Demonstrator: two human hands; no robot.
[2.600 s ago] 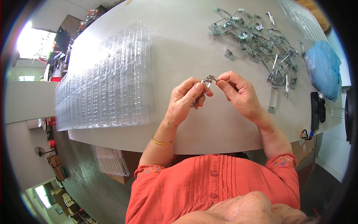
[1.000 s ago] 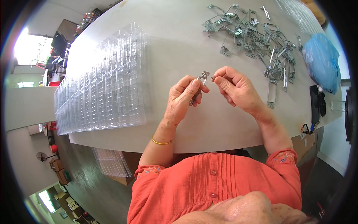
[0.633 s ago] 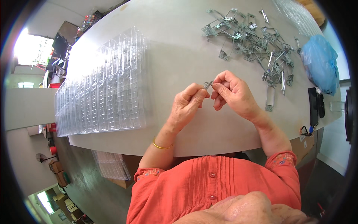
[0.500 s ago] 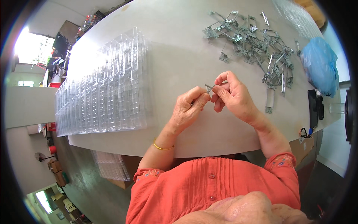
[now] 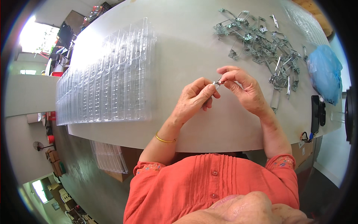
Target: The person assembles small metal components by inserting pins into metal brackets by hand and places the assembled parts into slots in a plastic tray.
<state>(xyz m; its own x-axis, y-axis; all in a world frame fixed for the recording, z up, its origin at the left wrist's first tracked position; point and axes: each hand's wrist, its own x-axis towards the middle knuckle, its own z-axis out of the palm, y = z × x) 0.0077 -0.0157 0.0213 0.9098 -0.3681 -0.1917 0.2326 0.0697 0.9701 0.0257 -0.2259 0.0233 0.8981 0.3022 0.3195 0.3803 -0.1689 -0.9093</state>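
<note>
Above the pale table, both hands meet at a small grey metal part (image 5: 217,83). My left hand (image 5: 196,95) pinches it between thumb and forefinger, the other fingers curled under. My right hand (image 5: 244,89) grips its other end with thumb and fingertips. Most of the part is hidden by the fingers, so its exact kind does not show. Beyond the right hand lies a tangled heap of metal bracket linkages (image 5: 257,46), thin bars with flat plates at their ends.
Clear plastic compartment trays (image 5: 108,78) cover the table's left side. A blue plastic bag (image 5: 325,72), clear plastic wrap (image 5: 304,22) and a black elongated device (image 5: 315,112) lie along the right edge. More clear trays (image 5: 108,155) sit below the table's front edge.
Both hands have shifted slightly right with the small metal part between them. The part is turned differently, and the right fingers have changed their hold. The whole view has shifted a little.
</note>
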